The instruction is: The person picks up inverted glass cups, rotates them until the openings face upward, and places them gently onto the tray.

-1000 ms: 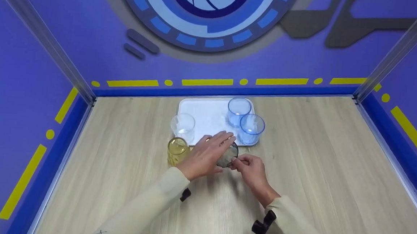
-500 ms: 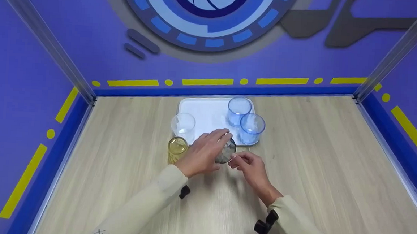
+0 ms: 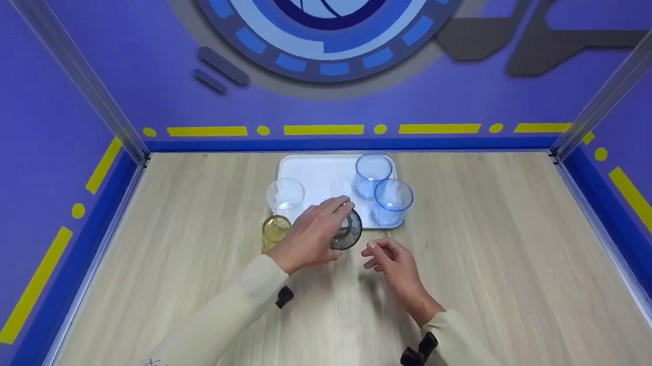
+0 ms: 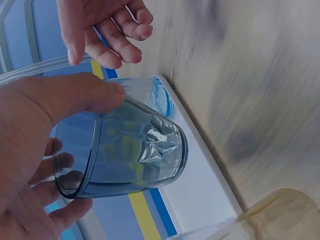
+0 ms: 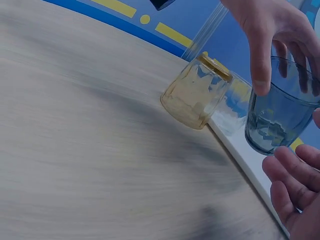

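A smoky grey drinking glass [image 3: 352,236] is in my left hand [image 3: 312,237], which grips it from above near the rim. In the right wrist view the grey glass [image 5: 280,112] hangs mouth up, over the tray's near side. Close to its right side is my right hand [image 3: 395,266], fingers loosely bent, holding nothing. The left wrist view shows those right fingers [image 4: 112,42] apart from the glass. An amber glass [image 3: 274,232] stands upside down on the table beside my left hand, partly covered by it in the head view.
A white tray [image 3: 323,174] lies near the back wall. On its right side are two blue glasses, one at the back [image 3: 373,174] and one in front [image 3: 393,201]. A clear glass [image 3: 286,196] stands at its left. Blue-purple panels [image 3: 330,110] enclose the table.
My right fingertips have come away from the grey glass. My left hand has carried it a little left and toward the tray, and the glass has turned more upright.
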Action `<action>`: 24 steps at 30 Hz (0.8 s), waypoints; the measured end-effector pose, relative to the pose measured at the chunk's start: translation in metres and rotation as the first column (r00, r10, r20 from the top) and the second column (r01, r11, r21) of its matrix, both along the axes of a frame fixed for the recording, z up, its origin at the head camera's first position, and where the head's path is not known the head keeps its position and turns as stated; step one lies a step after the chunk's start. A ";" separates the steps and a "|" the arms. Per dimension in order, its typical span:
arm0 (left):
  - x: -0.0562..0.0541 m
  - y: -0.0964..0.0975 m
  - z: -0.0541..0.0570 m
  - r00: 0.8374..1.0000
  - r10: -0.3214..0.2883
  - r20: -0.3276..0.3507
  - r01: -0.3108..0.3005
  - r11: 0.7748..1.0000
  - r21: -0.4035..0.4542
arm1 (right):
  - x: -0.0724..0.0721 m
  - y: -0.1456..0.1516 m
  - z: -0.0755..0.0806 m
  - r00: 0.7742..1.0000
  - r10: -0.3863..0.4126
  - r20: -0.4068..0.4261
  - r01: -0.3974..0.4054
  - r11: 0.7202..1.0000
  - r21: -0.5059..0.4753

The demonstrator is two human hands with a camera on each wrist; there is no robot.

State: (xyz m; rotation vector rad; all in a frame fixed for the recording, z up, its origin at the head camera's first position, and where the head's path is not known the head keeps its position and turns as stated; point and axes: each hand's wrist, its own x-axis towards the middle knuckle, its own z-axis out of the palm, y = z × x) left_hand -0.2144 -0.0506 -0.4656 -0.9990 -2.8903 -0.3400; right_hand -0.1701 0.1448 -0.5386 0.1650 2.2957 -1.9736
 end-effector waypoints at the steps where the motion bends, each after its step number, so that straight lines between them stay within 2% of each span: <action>1: 0.000 0.000 0.000 1.000 0.004 -0.004 -0.004 1.000 -0.001 | 0.000 0.000 -0.001 1.000 0.000 0.004 0.000 1.000 0.001; 7: -0.004 0.001 0.005 0.999 0.040 -0.022 -0.041 0.998 -0.037 | 0.002 0.002 -0.005 0.999 -0.007 0.049 0.006 1.000 0.016; 13: -0.014 0.003 0.010 0.998 0.046 -0.047 -0.049 0.997 -0.065 | 0.003 0.004 -0.007 0.998 -0.008 0.062 0.008 1.000 0.003; 24: -0.029 0.005 0.015 0.996 0.092 -0.017 -0.093 0.995 -0.048 | 0.004 0.004 -0.010 0.998 0.007 0.055 -0.007 1.000 -0.013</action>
